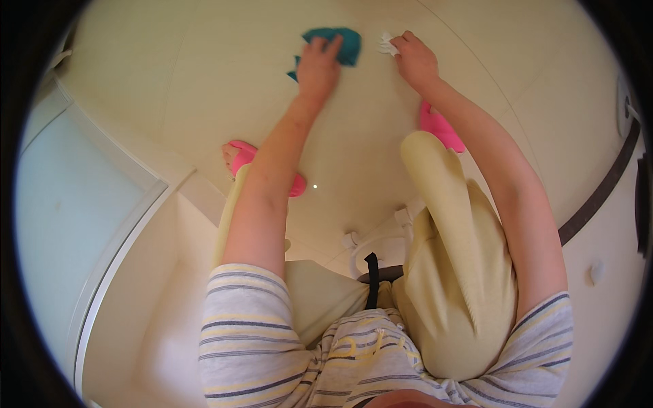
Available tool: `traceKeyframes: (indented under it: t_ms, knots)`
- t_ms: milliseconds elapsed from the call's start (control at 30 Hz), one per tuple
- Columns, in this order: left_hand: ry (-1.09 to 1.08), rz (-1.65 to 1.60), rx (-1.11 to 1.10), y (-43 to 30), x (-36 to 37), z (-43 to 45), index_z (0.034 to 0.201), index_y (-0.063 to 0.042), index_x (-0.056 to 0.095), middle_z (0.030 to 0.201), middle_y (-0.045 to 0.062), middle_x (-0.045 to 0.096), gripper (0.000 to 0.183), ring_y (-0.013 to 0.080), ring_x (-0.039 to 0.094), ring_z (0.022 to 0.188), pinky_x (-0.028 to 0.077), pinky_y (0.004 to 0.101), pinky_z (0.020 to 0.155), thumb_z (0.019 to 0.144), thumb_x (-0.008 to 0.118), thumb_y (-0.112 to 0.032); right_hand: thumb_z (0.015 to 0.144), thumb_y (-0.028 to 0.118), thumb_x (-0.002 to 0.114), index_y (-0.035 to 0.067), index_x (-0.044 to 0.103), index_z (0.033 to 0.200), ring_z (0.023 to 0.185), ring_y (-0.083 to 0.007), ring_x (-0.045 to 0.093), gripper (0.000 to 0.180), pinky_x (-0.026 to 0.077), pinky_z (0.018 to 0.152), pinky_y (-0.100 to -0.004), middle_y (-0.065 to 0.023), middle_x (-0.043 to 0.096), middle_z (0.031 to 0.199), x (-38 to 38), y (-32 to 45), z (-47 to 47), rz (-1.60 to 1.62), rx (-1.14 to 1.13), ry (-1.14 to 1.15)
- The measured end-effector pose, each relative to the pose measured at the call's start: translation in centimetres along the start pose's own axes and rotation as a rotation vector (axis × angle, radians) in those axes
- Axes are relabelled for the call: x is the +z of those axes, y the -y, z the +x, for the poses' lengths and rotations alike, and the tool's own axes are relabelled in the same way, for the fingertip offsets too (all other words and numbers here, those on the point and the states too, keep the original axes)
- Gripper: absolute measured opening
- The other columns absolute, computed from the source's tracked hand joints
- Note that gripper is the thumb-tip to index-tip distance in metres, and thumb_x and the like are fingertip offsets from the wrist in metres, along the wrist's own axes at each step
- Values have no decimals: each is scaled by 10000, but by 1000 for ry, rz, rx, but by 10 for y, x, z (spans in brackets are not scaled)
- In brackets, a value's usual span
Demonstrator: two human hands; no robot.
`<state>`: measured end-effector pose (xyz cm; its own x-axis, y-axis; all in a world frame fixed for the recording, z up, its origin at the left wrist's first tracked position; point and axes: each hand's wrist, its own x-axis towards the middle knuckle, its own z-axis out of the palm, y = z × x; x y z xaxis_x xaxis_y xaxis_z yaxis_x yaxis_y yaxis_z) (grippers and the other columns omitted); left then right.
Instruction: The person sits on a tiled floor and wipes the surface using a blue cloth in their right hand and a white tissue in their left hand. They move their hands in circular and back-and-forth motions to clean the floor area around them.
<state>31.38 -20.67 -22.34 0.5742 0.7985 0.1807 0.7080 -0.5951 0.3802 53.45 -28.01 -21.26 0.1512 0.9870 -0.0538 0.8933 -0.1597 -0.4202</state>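
Observation:
On the pale tiled floor (245, 71), my left hand (319, 71) presses down on a teal cloth (349, 47). Part of the cloth sticks out past the left side of that hand, and the rest under the palm is hidden. To the right, my right hand (418, 61) pinches a crumpled white tissue or wipe (386, 45) between thumb and fingers, close to the floor. A gap of bare floor separates the two hands.
Pink slippers (441, 127) are on my feet, set wide apart below my hands. At left stands a framed, bluish translucent panel (86, 199). White casters (352, 239) show behind my legs. A dark strip (602, 188) curves along the right side.

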Motion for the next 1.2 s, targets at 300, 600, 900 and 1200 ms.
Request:
traceKeyframes:
  t_ms: [300,600,900,1200]
  knots:
    - [-328,185,-463,140,-67,-41,1265,-89,570,1133,198,540,536,366,542,1029,474,460,891,736,639,-134,763,0,551,89,620,932,956,-286,568,203,524,758,-400,-91,545,961,2,-5,-7,-8,-73,-50]
    - [-125,172,-432,86,-29,-30,1227,-139,577,1149,164,534,492,374,528,1019,459,465,868,738,641,-126,766,-5,567,72,624,957,958,-283,566,214,522,771,-397,-92,553,959,7,-11,0,-46,-103,-28]
    - [-164,72,-490,73,-46,-37,1200,-102,585,1111,168,550,437,380,538,1002,465,471,840,763,612,-96,785,24,531,61,612,904,960,-307,576,149,529,732,-423,-121,566,954,26,-4,0,43,-130,-6]
    - [89,20,-283,43,-34,-42,1206,-171,588,1120,102,555,448,337,536,1018,478,440,843,765,621,-99,767,37,561,63,600,859,940,-283,582,103,533,721,-399,-114,563,937,15,8,-2,-68,-174,115]
